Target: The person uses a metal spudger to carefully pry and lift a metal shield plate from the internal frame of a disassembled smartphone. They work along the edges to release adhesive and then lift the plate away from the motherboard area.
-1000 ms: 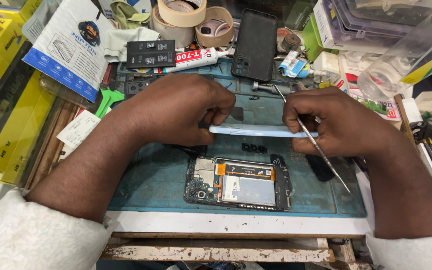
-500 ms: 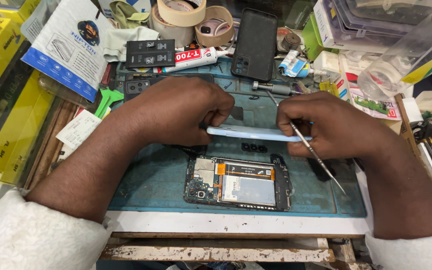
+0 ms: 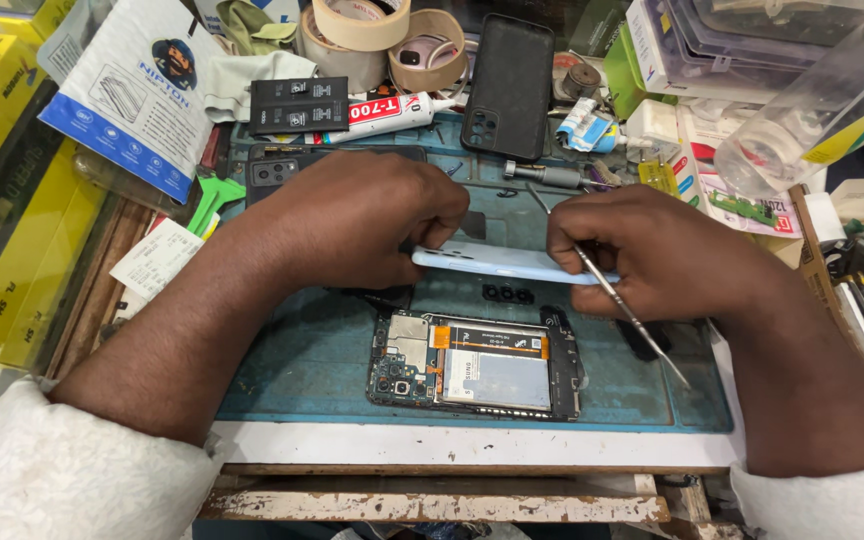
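Observation:
My left hand (image 3: 357,215) grips the left end of a light-blue phone back cover (image 3: 502,264), held edge-on above the teal work mat (image 3: 302,360). My right hand (image 3: 657,255) pinches the cover's right end and also holds a thin metal pry tool (image 3: 632,315) that slants down to the right. Below the cover an opened phone (image 3: 477,365) lies on the mat with its battery and circuit board exposed.
A black phone back (image 3: 508,85), a glue tube (image 3: 387,112), tape rolls (image 3: 392,35) and a black box (image 3: 299,105) sit behind the mat. Yellow boxes (image 3: 2,220) line the left. A clear bottle (image 3: 822,110), parts trays and tools crowd the right.
Both hands have shifted slightly with the cover; the right hand has slid a little left along its edge. The opened phone has not moved.

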